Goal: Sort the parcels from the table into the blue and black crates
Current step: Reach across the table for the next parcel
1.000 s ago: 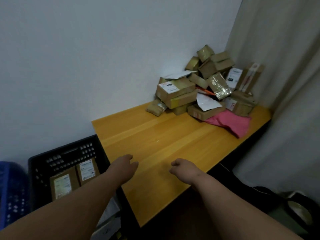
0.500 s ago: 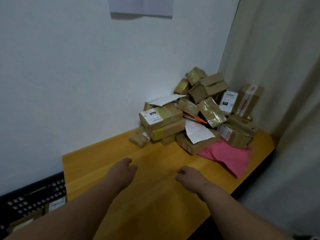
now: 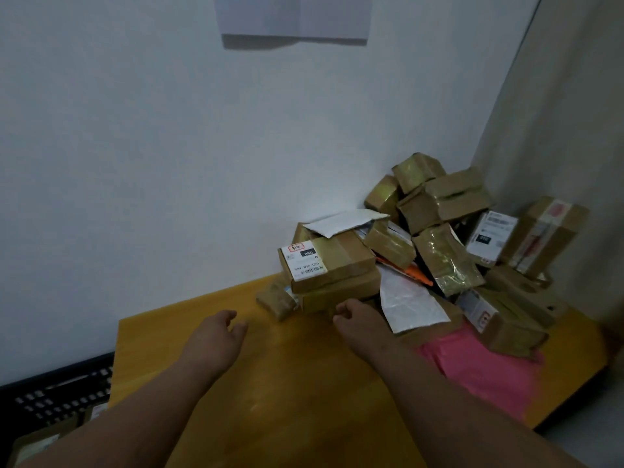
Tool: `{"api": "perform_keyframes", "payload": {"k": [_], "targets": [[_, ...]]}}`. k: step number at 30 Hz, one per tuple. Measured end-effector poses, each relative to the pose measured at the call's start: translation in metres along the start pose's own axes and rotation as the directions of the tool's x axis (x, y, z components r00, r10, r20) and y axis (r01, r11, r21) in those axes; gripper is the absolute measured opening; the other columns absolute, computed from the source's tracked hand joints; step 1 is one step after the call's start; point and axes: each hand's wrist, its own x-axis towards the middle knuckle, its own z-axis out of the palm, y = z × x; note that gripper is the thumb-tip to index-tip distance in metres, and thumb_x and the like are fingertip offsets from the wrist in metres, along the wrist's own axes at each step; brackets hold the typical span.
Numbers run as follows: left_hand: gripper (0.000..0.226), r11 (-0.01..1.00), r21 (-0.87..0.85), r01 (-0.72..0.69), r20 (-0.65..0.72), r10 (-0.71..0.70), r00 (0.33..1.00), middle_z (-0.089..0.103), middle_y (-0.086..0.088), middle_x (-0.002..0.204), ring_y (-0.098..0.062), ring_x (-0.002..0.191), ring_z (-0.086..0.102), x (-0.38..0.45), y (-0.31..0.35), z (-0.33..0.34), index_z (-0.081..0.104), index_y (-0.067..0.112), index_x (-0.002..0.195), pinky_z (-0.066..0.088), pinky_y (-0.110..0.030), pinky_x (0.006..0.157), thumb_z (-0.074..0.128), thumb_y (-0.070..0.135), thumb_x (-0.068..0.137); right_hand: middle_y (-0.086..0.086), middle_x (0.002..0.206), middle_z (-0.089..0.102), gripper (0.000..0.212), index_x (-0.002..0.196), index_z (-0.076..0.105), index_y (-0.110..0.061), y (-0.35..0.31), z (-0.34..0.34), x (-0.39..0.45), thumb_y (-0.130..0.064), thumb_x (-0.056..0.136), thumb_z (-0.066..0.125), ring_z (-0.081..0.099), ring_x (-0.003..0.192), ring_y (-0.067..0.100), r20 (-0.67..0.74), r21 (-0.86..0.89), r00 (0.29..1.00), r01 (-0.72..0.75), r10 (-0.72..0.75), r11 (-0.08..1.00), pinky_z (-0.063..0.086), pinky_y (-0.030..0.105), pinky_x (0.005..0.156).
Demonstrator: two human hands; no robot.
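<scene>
Both arms reach out over the yellow worktop [image 3: 209, 430]. The left hand [image 3: 216, 339] hovers above the bare wood, fingers loosely curled and a little apart, holding nothing. The right hand [image 3: 358, 319] is up at the near edge of the parcel heap [image 3: 429, 251], its fingers curled under, right against the lowest brown box [image 3: 341, 293] of the left-hand stack; whether they grip it I cannot tell, the fingertips are hidden.

The heap sits in the far right corner of the worktop, against the white wall [image 3: 169, 163] and beside the curtain [image 3: 567, 113]. On top of the left stack lies a box with a white label [image 3: 327, 260], a loose white sheet [image 3: 344, 221] over it. A small padded parcel [image 3: 275, 300] lies just left of the stack. A pink mailer [image 3: 486, 369] lies flat at the near right, partly under the boxes.

Down at the near left, the black crate [image 3: 54, 396] shows beside the worktop, with a labelled parcel [image 3: 37, 444] inside. A paper [image 3: 293, 18] hangs on the wall above.
</scene>
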Motion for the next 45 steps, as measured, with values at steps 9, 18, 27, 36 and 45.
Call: {"api": "perform_keyframes", "payload": {"k": [9, 18, 27, 36, 45], "targets": [[0.048, 1.000, 0.024, 0.008, -0.031, -0.007, 0.999, 0.047, -0.009, 0.145, -0.028, 0.128, 0.049, 0.036, 0.027, 0.015, 0.046, 0.011, 0.142, 0.041, -0.037, 0.103, 0.047, 0.036, 0.100, 0.004, 0.124, 0.055, 0.030, 0.119, 0.062, -0.020, 0.002, -0.024, 0.064, -0.032, 0.094, 0.050, 0.052, 0.116, 0.024, -0.191, -0.290, 0.958, 0.152, -0.213, 0.945, 0.041, 0.041, 0.101], [0.045, 0.995, -0.053, 0.080, -0.151, -0.087, 0.985, 0.047, -0.010, 0.145, -0.027, 0.133, 0.043, 0.076, 0.096, 0.057, 0.048, 0.012, 0.140, 0.038, -0.040, 0.109, 0.048, 0.033, 0.100, 0.000, 0.163, 0.005, 0.043, 0.132, 0.053, -0.023, -0.009, -0.073, 0.162, -0.030, 0.091, 0.041, 0.001, 0.149, 0.025, 0.128, -0.645, 0.906, 0.384, -0.403, 0.660, -0.005, 0.057, 0.116], [0.046, 0.980, -0.097, 0.172, -0.198, -0.188, 0.962, 0.045, -0.012, 0.145, -0.028, 0.132, 0.044, 0.085, 0.114, 0.065, 0.046, 0.011, 0.141, 0.038, -0.044, 0.109, 0.046, 0.033, 0.101, -0.004, 0.163, 0.002, 0.062, 0.150, 0.029, -0.026, -0.011, -0.071, 0.209, -0.027, 0.090, 0.044, -0.005, 0.149, 0.028, 0.301, -0.716, 0.868, 0.479, -0.395, 0.507, -0.009, 0.061, 0.115], [0.051, 0.979, -0.178, 0.098, -0.296, -0.148, 0.944, 0.044, -0.009, 0.146, -0.027, 0.126, 0.048, 0.088, 0.136, 0.060, 0.038, 0.017, 0.146, 0.042, -0.044, 0.104, 0.046, 0.038, 0.100, -0.006, 0.159, 0.019, 0.075, 0.151, 0.027, -0.021, -0.035, -0.109, 0.203, -0.008, 0.082, 0.052, 0.023, 0.142, 0.014, -0.158, -0.377, 0.717, 0.592, -0.679, 0.712, 0.013, 0.042, 0.113], [0.059, 0.860, -0.509, -0.033, -0.303, -0.143, 0.942, 0.038, -0.002, 0.151, -0.023, 0.134, 0.041, 0.075, 0.161, 0.040, 0.031, 0.026, 0.149, 0.037, -0.034, 0.094, 0.052, 0.043, 0.096, 0.003, 0.110, 0.069, 0.028, 0.111, 0.070, -0.013, -0.050, -0.141, 0.163, -0.003, 0.086, 0.064, 0.064, 0.088, 0.011, -0.327, 0.774, 0.943, 0.227, 0.067, 0.592, 0.050, 0.016, 0.067]]}}
